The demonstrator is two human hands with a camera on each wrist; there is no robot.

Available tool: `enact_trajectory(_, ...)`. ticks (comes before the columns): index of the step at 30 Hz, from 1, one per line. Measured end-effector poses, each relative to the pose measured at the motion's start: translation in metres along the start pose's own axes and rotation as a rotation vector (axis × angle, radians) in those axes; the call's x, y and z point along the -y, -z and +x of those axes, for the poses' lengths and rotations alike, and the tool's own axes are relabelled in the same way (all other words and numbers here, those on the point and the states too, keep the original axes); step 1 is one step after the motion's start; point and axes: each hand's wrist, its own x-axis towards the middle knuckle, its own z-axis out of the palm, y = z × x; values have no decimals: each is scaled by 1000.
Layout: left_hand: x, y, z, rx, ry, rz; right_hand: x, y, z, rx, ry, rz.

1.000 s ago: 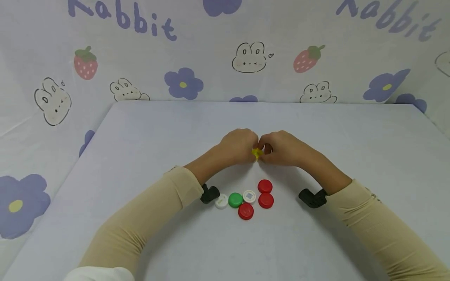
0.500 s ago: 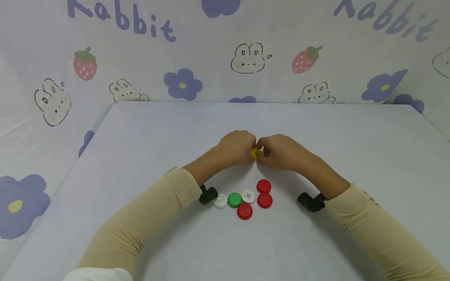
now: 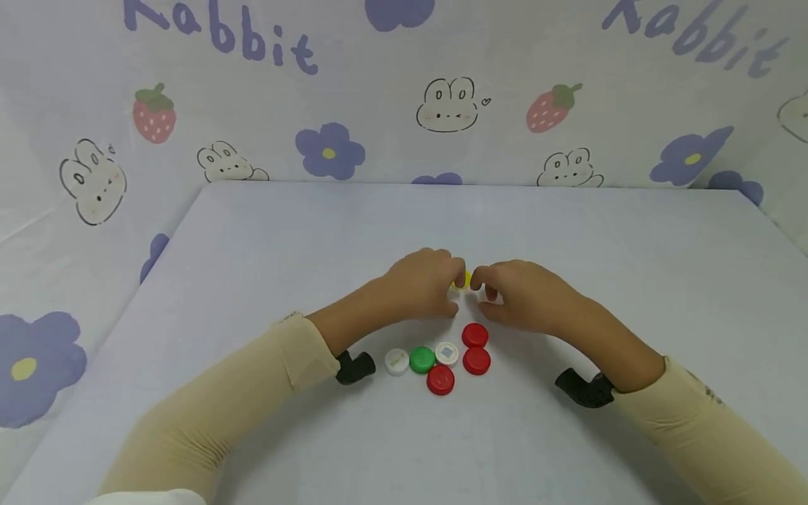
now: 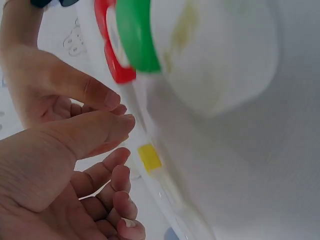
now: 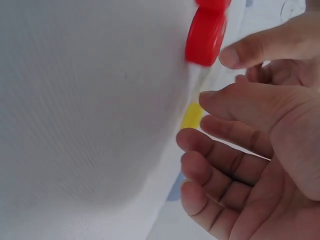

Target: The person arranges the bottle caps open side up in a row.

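Your L hand & R hand both look empty, fingers loosely bent; yellow cap sits on tabletop just past your fingertips, approx btwn them; I'd pinch it low by opp. edges, thumb + index, light force, prob. slips easily; mind red cap nearest your R hand; L wrist cam is close to white cap, don't nudge it.
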Motion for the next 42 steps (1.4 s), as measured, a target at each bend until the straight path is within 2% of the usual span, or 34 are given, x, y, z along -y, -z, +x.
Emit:
enact_trajectory(5, -9, -3, -15, 35, -77, -57, 6, 1, -18, 13, 66, -13)
enact_trajectory(12, -14, -5, -20, 80, -124, -124, 13, 1, -30, 74, 111, -3)
enact_trajectory(17, -12, -9, -18, 88, -117, -131, 13, -4, -30, 56, 170, 12)
enact_trajectory(23, -13, -11, -16, 83, -117, -131, 11, -9, -29, 22, 204, 18)
enact_trajectory(42, -19, -15, -16, 100, -68, -158, 7, -9, -30, 29, 198, 73)
